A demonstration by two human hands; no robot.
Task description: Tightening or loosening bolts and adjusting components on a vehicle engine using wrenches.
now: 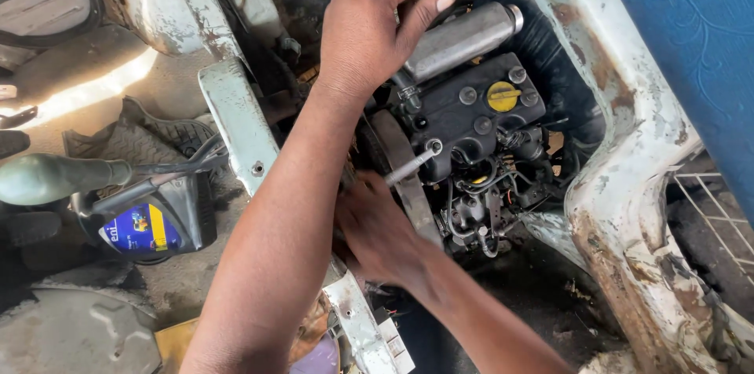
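Note:
A small black engine (471, 119) with a yellow filler cap (503, 95) sits in a rusty white vehicle frame (628, 154). My left hand (365, 32) reaches in from the lower left and clasps the near end of a grey metal cylinder (467, 34) on top of the engine, thumb laid along it. Lower down, my right hand (377, 229) is closed around the handle of a metal socket wrench (412, 163). The wrench's socket end meets a bolt on the engine's front, beside the grey pulley (393, 146). My left forearm hides part of the wrench handle.
A grey oil jug (157, 225) with a blue and yellow label lies at the left beside a green lever knob (47, 177). A pale frame bar (236, 119) crosses left of the engine. A blue panel (691, 20) and a wire grille (715, 201) are at the right.

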